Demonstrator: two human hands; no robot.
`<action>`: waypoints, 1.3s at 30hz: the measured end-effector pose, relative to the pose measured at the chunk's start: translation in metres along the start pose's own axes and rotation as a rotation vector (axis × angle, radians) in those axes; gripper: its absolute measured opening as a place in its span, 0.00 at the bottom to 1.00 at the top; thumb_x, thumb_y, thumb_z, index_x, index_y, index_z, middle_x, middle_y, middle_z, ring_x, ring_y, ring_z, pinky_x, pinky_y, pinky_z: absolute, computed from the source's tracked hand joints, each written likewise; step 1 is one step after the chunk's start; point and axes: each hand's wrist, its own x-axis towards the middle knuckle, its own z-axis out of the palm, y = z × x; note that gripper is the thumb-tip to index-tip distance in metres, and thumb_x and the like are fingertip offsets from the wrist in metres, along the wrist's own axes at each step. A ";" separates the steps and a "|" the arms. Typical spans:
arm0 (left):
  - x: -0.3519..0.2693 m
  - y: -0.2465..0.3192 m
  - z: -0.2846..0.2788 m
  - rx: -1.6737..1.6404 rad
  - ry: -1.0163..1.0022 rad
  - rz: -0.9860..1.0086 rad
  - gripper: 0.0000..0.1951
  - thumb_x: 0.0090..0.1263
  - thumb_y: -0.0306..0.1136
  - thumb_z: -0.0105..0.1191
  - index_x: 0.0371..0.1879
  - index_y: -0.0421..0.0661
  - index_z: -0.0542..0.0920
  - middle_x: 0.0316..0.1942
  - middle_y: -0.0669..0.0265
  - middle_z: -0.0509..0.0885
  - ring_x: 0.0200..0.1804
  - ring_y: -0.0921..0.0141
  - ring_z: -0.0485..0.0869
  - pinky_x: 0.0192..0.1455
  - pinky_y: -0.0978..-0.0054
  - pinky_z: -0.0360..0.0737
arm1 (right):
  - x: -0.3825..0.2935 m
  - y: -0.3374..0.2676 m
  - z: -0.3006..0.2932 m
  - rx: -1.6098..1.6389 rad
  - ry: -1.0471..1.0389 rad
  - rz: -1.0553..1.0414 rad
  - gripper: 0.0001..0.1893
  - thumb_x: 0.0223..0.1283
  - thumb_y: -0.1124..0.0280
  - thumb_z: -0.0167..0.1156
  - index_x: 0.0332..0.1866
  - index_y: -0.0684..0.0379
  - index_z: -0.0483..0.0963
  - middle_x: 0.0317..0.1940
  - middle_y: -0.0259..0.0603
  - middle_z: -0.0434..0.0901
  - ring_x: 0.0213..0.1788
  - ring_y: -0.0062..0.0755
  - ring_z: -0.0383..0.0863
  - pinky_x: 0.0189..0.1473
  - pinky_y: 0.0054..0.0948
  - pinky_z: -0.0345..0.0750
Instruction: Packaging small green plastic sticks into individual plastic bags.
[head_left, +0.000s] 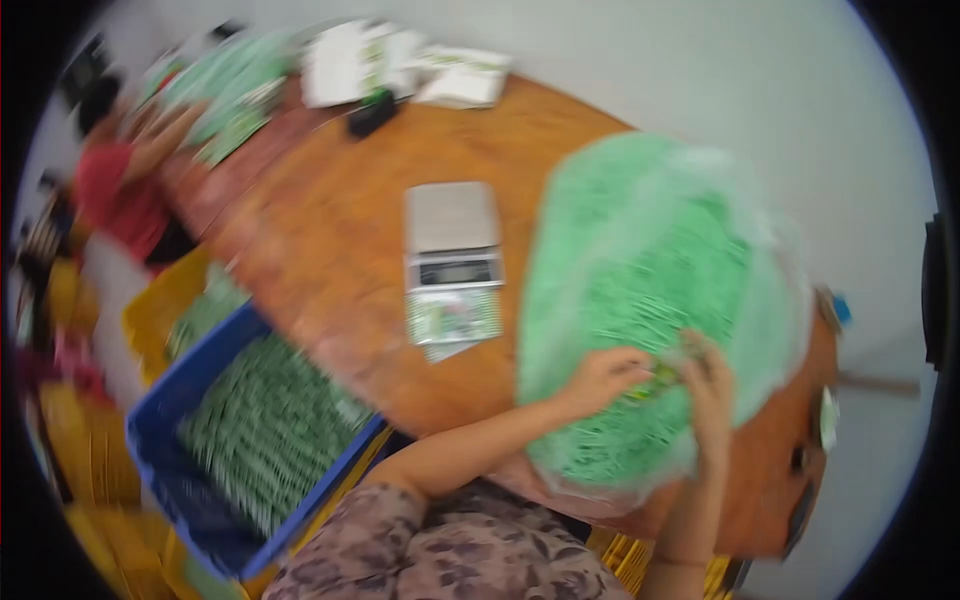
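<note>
A large clear plastic bag (547, 247) lies spread wide on the wooden table before me, full of thin light-green plastic sticks (667, 292). Over its near part my left hand (611, 379) pinches one side of a small plastic packet (658, 377) with green and yellow print. My right hand (709, 379) grips the packet's other side. Blur hides whether its mouth is parted and what is inside. Left of the bag stands a digital scale (451, 217), its top plate bare. A flat printed packet (452, 315) with a green striped border lies against the scale's near edge.
A blue crate (154, 457) beside the table holds rows of green packets (270, 427); a yellow crate (146, 322) adjoins it. White printed packs (465, 75) and a black object (373, 114) sit farther back. At far left a co-worker (120, 187) reaches to another green bag (232, 75).
</note>
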 end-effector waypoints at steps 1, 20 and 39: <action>0.003 0.006 0.003 -0.062 -0.058 0.044 0.09 0.63 0.28 0.53 0.39 0.38 0.77 0.32 0.70 0.80 0.36 0.80 0.76 0.37 0.82 0.74 | -0.003 -0.012 0.000 0.141 0.134 -0.081 0.16 0.59 0.73 0.48 0.52 0.64 0.70 0.39 0.43 0.76 0.35 0.25 0.76 0.42 0.24 0.72; -0.004 0.031 -0.019 -0.189 0.109 0.103 0.07 0.62 0.21 0.52 0.39 0.37 0.79 0.34 0.66 0.81 0.36 0.80 0.78 0.39 0.84 0.75 | -0.003 -0.013 0.046 0.075 0.339 -0.266 0.06 0.59 0.73 0.52 0.33 0.65 0.73 0.37 0.40 0.77 0.43 0.26 0.73 0.48 0.26 0.68; -0.021 0.060 -0.082 -0.984 0.241 -0.184 0.12 0.67 0.31 0.48 0.46 0.39 0.72 0.44 0.60 0.78 0.47 0.67 0.78 0.52 0.66 0.74 | -0.017 0.006 0.052 -0.608 -0.013 -0.434 0.08 0.40 0.76 0.64 0.29 0.58 0.76 0.29 0.37 0.72 0.35 0.32 0.72 0.35 0.27 0.71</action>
